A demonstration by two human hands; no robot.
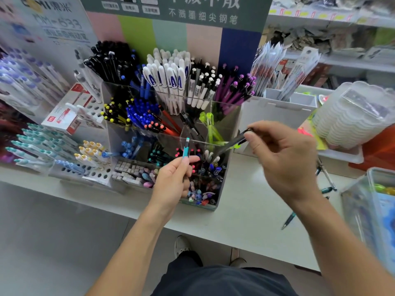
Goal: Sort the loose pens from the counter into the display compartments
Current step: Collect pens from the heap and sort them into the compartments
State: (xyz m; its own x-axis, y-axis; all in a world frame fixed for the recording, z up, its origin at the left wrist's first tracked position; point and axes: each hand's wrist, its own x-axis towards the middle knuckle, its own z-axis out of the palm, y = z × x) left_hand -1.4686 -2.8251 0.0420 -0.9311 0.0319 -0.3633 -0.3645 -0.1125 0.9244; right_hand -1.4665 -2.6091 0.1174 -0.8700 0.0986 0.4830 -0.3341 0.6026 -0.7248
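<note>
Your left hand (173,180) is nearest, just in front of the clear display rack (226,129); its fingers pinch a teal pen (186,148) and hold it upright over the rack's front row. Your right hand (284,159) hangs at the rack's right edge, thumb and fingers gripping a dark pen (237,140) that slants down into a right-hand compartment where lime-green pens (210,127) stand. In the rack, the back row carries black pens (111,60), white-capped pens (168,71), black-and-white pens (203,86) and purple pens (235,88); the middle row has yellow-tipped pens (115,114), blue pens (141,113) and orange pens (164,127); the front compartments hold mixed small pens (205,167). Right of the rack, loose pens lie on the worktop (245,218): one teal-gripped pen (288,220) beside your right forearm and others (327,180) behind the wrist. Further right of the rack stands a stack of clear plastic boxes (350,118).
</note>
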